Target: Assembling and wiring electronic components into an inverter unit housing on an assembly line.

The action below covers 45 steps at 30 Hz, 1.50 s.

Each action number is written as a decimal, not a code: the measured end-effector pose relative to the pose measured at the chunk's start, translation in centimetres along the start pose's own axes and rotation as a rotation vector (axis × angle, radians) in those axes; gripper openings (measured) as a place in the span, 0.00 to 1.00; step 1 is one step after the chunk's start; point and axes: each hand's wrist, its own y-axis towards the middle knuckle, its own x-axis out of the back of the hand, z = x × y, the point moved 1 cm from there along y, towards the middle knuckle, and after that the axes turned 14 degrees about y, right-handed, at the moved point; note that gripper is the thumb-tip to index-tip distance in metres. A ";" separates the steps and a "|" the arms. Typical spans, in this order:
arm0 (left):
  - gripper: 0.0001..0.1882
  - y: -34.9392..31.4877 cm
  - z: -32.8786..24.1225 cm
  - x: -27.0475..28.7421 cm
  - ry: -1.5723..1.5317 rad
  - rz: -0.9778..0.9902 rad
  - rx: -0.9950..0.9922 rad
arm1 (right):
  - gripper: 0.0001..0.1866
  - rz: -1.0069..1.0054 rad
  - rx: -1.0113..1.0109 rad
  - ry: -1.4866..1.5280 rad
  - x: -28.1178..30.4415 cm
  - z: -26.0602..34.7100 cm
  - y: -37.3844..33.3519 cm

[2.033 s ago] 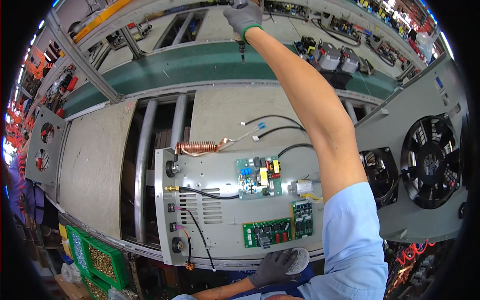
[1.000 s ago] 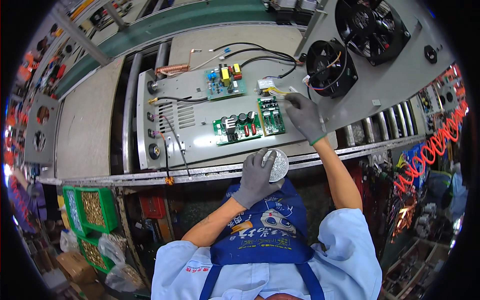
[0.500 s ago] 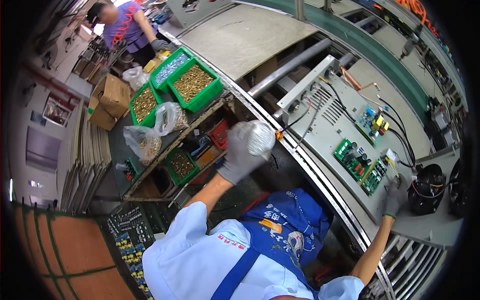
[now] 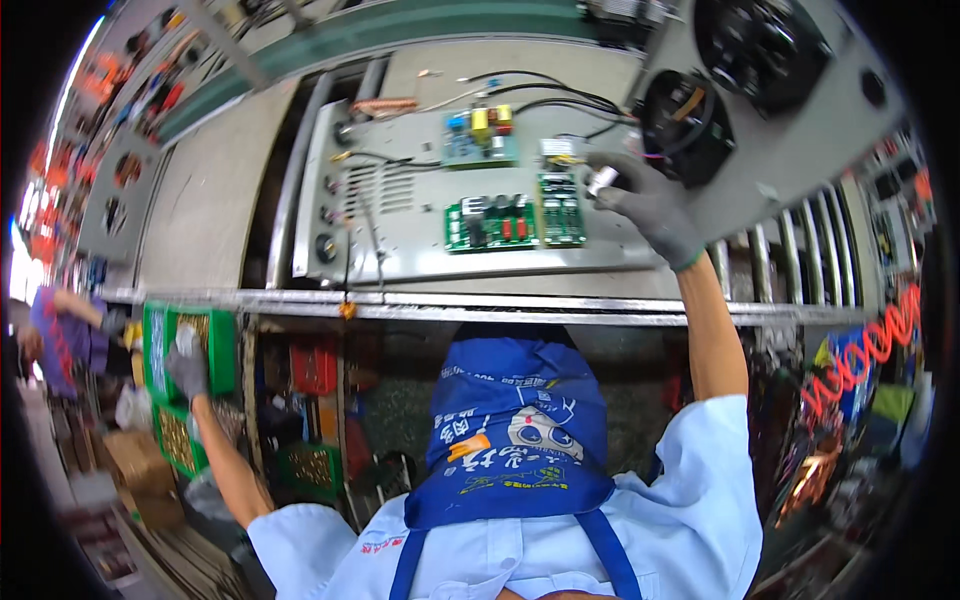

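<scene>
My right hand (image 4: 655,208), in a grey glove, is over the right end of a grey metal panel (image 4: 400,258). Its thumb and fingers pinch a small white piece (image 4: 602,181), its kind unclear. Just left of it a narrow green circuit board (image 4: 562,215) sits on the panel, beside a wider green board (image 4: 488,234). Behind them stands a board with yellow and blue parts (image 4: 480,135). My left hand (image 4: 188,372), gloved too, reaches over a green bin of brass-coloured small parts (image 4: 222,350). Its fingers close round a whitish, rounded thing (image 4: 186,338), blurred here.
Black round fan-like units (image 4: 685,125) stand on the grey plate at the right. Metal rollers (image 4: 790,255) lie beyond my right wrist. A metal rail (image 4: 560,306) runs along the near edge. Another person (image 4: 68,335) works at the far left, beside the bins.
My view has swung round to face the panel. My left hand has gone from beside the rail to the green bins with the whitish thing. The right now pinches a small white piece.
</scene>
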 end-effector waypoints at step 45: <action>0.24 -20.9 -59.6 27.4 -0.709 0.777 -1.635 | 0.18 -0.124 0.238 -1.015 -0.2 2.1 2.2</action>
